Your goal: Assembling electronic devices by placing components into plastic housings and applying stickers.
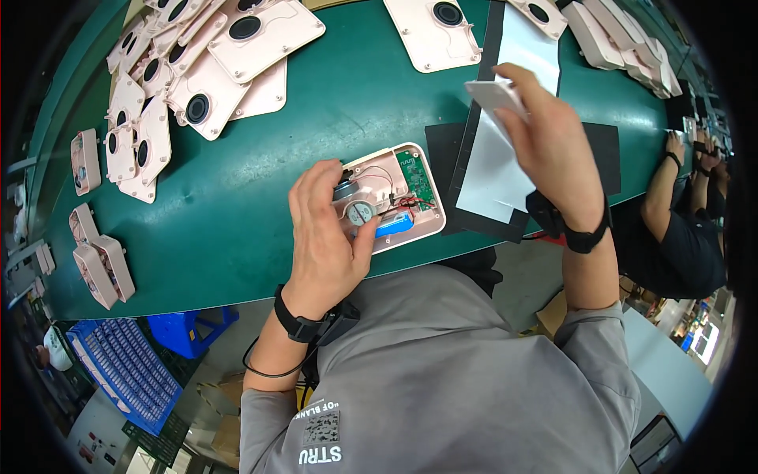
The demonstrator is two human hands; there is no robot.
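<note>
My left hand is closed round the left end of an open pale-pink plastic housing on the bench. Its thumb lies by a round silver part inside. The housing also holds a green circuit board, a blue cylindrical battery and thin red and black wires. To the right and higher up, my right hand grips a pale, flat, rounded piece between thumb and fingers, apart from the housing. My fingers partly cover that piece, so its exact kind cannot be made out.
Pink panels with black oval speakers pile up at the far left; another panel lies at the back. More housings stand left on the green bench. White sheet and black mats lie right. A co-worker sits beyond.
</note>
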